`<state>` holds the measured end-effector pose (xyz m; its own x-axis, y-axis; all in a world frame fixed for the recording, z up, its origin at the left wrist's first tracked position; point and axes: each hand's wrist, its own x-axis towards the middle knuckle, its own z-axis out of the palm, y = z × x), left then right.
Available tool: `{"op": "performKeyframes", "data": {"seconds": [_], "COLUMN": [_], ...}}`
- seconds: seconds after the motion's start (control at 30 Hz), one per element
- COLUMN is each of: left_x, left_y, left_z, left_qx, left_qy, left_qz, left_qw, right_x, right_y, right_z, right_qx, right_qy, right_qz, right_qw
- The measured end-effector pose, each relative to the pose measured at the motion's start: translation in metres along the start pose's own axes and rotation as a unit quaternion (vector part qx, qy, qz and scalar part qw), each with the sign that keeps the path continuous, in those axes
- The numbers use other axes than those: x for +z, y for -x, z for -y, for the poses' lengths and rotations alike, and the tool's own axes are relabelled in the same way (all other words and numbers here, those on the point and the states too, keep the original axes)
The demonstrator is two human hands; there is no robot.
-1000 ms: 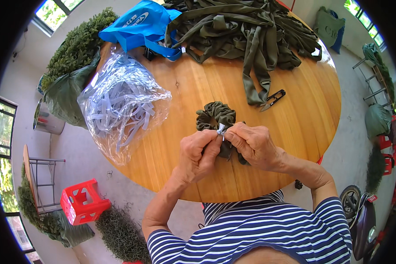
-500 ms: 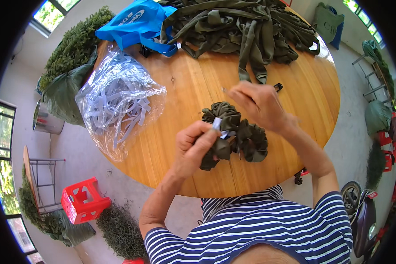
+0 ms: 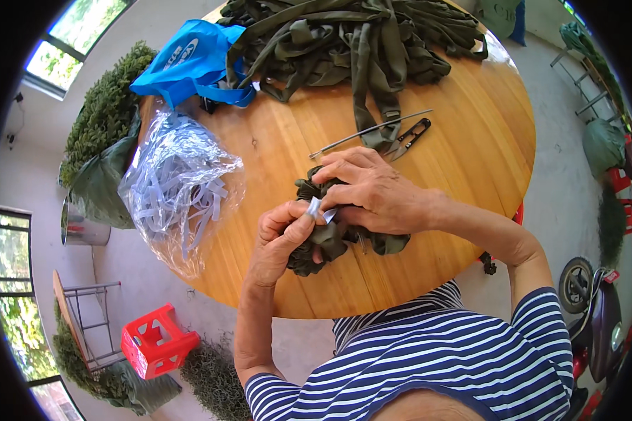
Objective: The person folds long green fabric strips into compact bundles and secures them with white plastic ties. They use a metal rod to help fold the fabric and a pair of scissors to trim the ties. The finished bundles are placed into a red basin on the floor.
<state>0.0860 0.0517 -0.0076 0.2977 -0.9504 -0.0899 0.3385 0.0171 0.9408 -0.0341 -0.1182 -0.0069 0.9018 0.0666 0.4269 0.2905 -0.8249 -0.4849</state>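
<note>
Near the table's front edge lies a bunched dark green fabric tube (image 3: 332,243), gathered like a scrunchie. Two ends of a white elastic band (image 3: 314,206) poke out of it. My left hand (image 3: 279,235) is closed, pinching one elastic end between thumb and forefinger, with the fabric beneath. From the right, my right hand (image 3: 372,189) bends over the fabric, its fingertips beside the other elastic end; its thumb is hidden. Just beyond it, a thin metal rod (image 3: 372,132) and black-handled thread snips (image 3: 410,139) lie on the wooden table (image 3: 463,175).
At the far side is a heap of dark green fabric strips (image 3: 344,42), beside a blue bag (image 3: 189,62). A clear plastic bag (image 3: 182,189) of white elastic strips sits at the left. A red stool (image 3: 158,342) stands on the floor, lower left.
My right hand has come down and left onto the fabric. The metal rod now shows lying beside the snips; earlier only a tip showed by that hand. My left hand keeps its pinch.
</note>
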Motion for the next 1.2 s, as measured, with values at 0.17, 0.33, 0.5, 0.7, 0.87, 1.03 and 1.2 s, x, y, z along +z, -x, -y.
{"op": "performKeyframes", "data": {"seconds": [0.17, 0.33, 0.5, 0.7, 0.87, 1.03, 1.2], "left_x": [0.002, -0.022, -0.024, -0.027, -0.024, -0.023, -0.021], "left_y": [0.001, 0.01, 0.023, 0.035, 0.023, 0.021, 0.02], "left_z": [-0.012, -0.006, -0.005, 0.003, 0.015, 0.019, 0.023], "left_qx": [-0.087, -0.111, -0.048, -0.084, -0.082, -0.094, -0.106], "left_qy": [-0.057, -0.073, -0.067, 0.018, 0.019, 0.062, 0.096], "left_qz": [0.08, 0.101, 0.105, 0.064, 0.023, 0.014, 0.019], "left_qw": [0.991, 0.986, 0.991, 0.994, 0.996, 0.994, 0.99], "right_x": [-0.008, -0.019, -0.033, -0.043, -0.031, -0.045, -0.065], "right_y": [-0.001, 0.001, 0.006, 0.017, 0.012, 0.017, 0.054], "right_z": [-0.008, -0.007, -0.007, -0.015, -0.009, -0.007, -0.042], "right_qx": [-0.01, -0.018, 0.021, 0.04, 0.02, 0.044, 0.185], "right_qy": [0.007, 0.05, 0.081, 0.096, 0.089, 0.076, 0.2], "right_qz": [0.043, 0.06, 0.13, 0.123, 0.107, -0.008, 0.017], "right_qw": [0.999, 0.997, 0.988, 0.987, 0.99, 0.996, 0.962]}}
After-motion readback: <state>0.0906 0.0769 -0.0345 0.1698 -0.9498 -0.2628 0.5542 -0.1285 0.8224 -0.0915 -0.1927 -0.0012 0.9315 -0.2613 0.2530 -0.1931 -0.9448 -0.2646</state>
